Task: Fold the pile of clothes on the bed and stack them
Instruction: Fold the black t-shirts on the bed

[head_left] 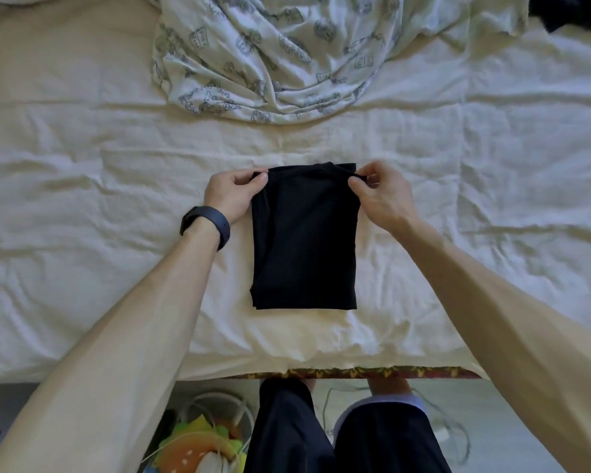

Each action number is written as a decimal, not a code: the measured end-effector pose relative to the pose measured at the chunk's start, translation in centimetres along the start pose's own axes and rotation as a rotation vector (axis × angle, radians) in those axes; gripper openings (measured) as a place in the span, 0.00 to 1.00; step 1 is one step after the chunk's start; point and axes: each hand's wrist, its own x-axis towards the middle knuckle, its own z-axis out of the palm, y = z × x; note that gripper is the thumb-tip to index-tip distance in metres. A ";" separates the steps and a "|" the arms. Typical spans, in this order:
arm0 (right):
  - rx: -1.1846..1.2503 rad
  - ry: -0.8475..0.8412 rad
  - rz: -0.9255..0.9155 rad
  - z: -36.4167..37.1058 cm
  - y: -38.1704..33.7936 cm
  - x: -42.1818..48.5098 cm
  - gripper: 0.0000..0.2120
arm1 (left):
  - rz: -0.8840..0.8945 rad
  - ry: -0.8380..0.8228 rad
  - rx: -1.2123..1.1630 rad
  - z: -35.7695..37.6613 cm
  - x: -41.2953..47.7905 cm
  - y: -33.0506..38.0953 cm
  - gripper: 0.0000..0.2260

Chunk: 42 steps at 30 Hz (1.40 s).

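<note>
**A:** What's nearest you, and where's the piece?

**B:** Nearest is the edge of the bed (226, 360), below my wrists, with a soft toy (198, 445) on the floor under it. The black garment (304, 240) lies flat on the sheet just past that edge. It's folded to a narrow rectangle running from its near hem up to my fingertips.

**A:** And the hands?

**B:** My left hand (231, 194) pinches the far left corner between thumb and forefinger, the other fingers curled in. My right hand (381, 192) pinches the far right corner the same way. The far edge runs straight between them.

**A:** Which step is that?

**B:** I'd call it the closing fold on this piece. I have the far edge gripped, ready to bring it toward me onto the near hem. I'll need to lift both corners together and level. The layers look slightly staggered at the near left corner, and I don't want them slipping. Then the edges should land square.

**A:** Room to work?

**B:** There's bare sheet out to the left of my left fingers and to the right of my right, enough for a stack either side. Beyond my fingertips is a strip of bare sheet, then a crumpled printed cloth (270, 56), probably next to fold. A dark heap (570, 11) sits at the far right corner, too cut off to name. Toward me is the tight side, since the near hem lies close to the bed's edge.
</note>
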 end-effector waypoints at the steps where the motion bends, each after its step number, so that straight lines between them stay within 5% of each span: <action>1: 0.012 0.008 0.004 -0.2 0.1 0.0 0.05 | -0.013 0.007 -0.020 -0.2 0.2 0.0 0.09; 7: 0.053 -0.020 -0.038 0.0 -0.1 -0.4 0.05 | -0.011 0.123 0.014 0.4 0.1 -0.3 0.03; 14: 0.088 0.133 0.009 1.5 0.2 -3.3 0.32 | 0.216 0.360 0.098 2.6 -4.3 -1.1 0.23; 17: -0.175 0.223 -0.127 3.4 2.3 -6.7 0.31 | 0.535 0.394 0.610 4.3 -5.9 -3.0 0.28; 21: -0.641 0.141 -0.559 6.7 5.4 -10.1 0.30 | 0.784 0.010 1.165 5.5 -4.7 -4.4 0.27; 25: -0.761 0.014 -0.347 7.3 8.7 -13.3 0.32 | 0.634 0.016 1.265 4.1 -1.0 -3.7 0.25; 28: -0.545 0.041 -0.202 6.7 9.5 -16.2 0.34 | 0.602 0.038 1.234 3.9 -0.5 -1.9 0.30; 34: 0.377 -0.042 0.517 5.4 6.6 -15.8 0.20 | 0.493 -0.135 1.053 4.7 1.5 4.3 0.30; 42: 1.050 -0.011 0.731 8.6 6.6 -16.3 0.19 | 0.162 -0.529 1.232 6.6 5.8 10.6 0.22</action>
